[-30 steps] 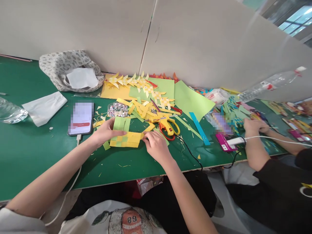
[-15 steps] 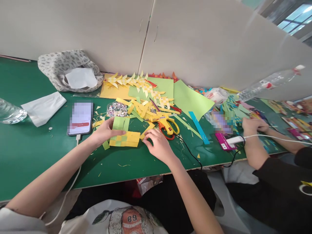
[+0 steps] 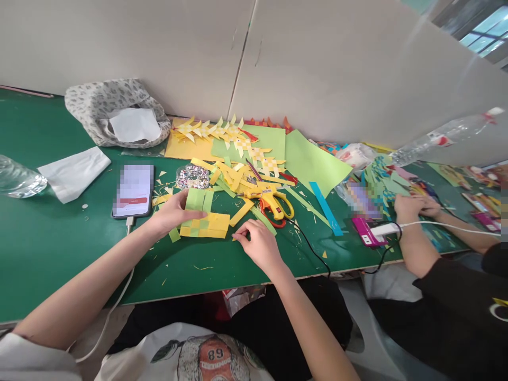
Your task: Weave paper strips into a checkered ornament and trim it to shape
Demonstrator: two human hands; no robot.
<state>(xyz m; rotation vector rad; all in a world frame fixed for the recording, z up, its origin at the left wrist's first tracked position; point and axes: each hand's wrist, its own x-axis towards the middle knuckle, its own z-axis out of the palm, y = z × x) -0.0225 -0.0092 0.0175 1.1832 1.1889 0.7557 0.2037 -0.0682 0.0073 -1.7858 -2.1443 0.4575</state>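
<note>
My left hand (image 3: 171, 212) is closed on a woven piece of green and yellow paper strips (image 3: 216, 225), with the thumb on top and the fingers hidden behind it. Green strip ends stand up at its top and yellow ones run out to the right. Just right of the piece, apart from it, my right hand (image 3: 256, 241) makes a pinch; whatever sits between the fingertips is too small to name. A green paper strip (image 3: 265, 219) lies behind that hand. Beyond it are a yellow glue gun (image 3: 272, 202) and scissors (image 3: 286, 201) with yellow and orange handles.
Loose yellow strips (image 3: 234, 177) and a box of gems (image 3: 193, 177) lie behind the hands. A charging phone (image 3: 134, 188) is left. Folded-paper chains (image 3: 222, 132) lie along the wall. At right, a co-worker's hands (image 3: 413, 206) work near a pink power strip (image 3: 368, 233).
My right hand has drawn slightly down and away from the woven paper. The green strip behind it now shows more. My left hand keeps its hold, and the view has shifted a little.
</note>
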